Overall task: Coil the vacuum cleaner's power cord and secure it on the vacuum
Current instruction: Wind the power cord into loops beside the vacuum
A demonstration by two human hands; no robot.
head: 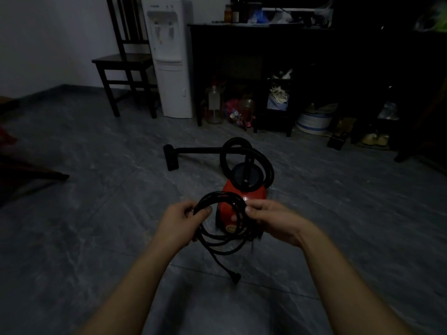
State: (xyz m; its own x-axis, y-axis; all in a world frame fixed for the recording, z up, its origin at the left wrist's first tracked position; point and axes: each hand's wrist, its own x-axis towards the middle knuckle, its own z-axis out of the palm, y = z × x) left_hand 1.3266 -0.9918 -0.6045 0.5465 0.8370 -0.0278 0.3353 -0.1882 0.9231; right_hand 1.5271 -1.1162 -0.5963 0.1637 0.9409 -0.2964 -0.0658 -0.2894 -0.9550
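A red vacuum cleaner (244,193) sits on the grey floor ahead of me, its black hose (262,160) looped over its top. The wand and floor nozzle (171,157) lie to its left. I hold the black power cord (219,198) as a coil of several loops in front of the vacuum. My left hand (183,221) grips the coil's left side. My right hand (271,218) pinches its right side. The cord's plug (235,276) dangles below the coil, just above the floor.
A dark wooden chair (125,64) and a white water dispenser (169,56) stand at the back left. A dark cabinet (266,44) with bottles, bags and a bucket (314,122) beneath fills the back right. Dark furniture feet (43,176) show at the left.
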